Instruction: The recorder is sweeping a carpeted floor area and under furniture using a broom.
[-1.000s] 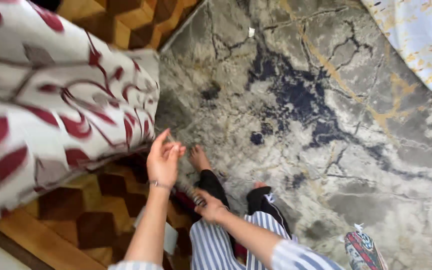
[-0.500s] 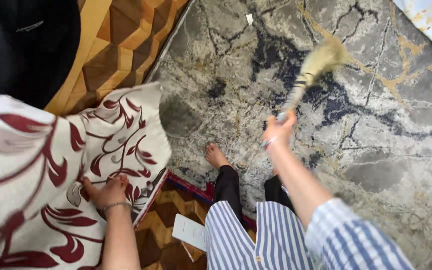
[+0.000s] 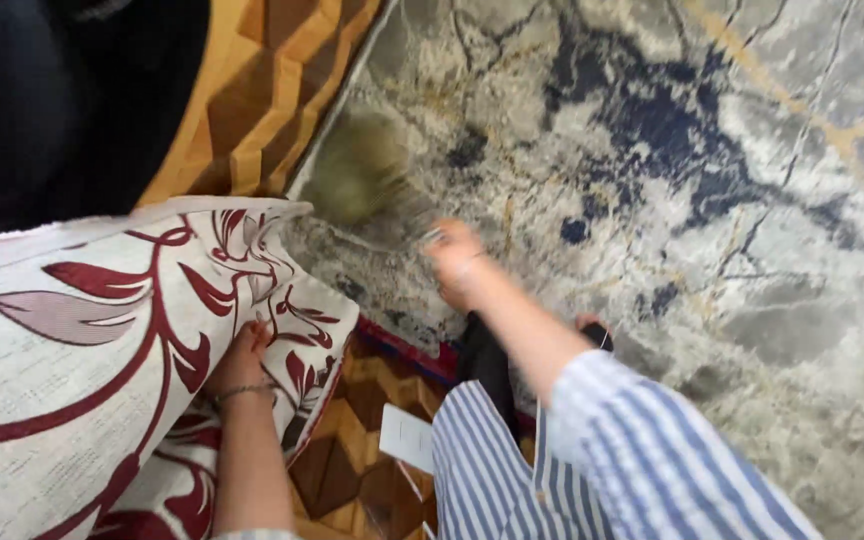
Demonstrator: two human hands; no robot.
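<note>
My left hand (image 3: 242, 358) presses against the edge of a white cloth with dark red leaf patterns (image 3: 72, 350), gripping its fold at the lower left. My right hand (image 3: 460, 262) is shut on the handle of a small straw hand broom (image 3: 362, 180), whose blurred bristles lie on the grey marbled carpet (image 3: 712, 200) near the carpet's left edge. The broom head is smeared by motion. My striped blue and white sleeve (image 3: 642, 450) fills the lower right.
A wooden floor with a cube pattern (image 3: 252, 90) lies left of the carpet. A dark object (image 3: 32, 100) fills the top left corner. A white paper (image 3: 407, 438) lies on the floor by my striped garment. My black trouser legs stand at the carpet's red edge.
My right hand swung the broom from the upper middle of the carpet leftward to the carpet's edge beside the cloth. My left hand stays on the patterned cloth. The view shifted.
</note>
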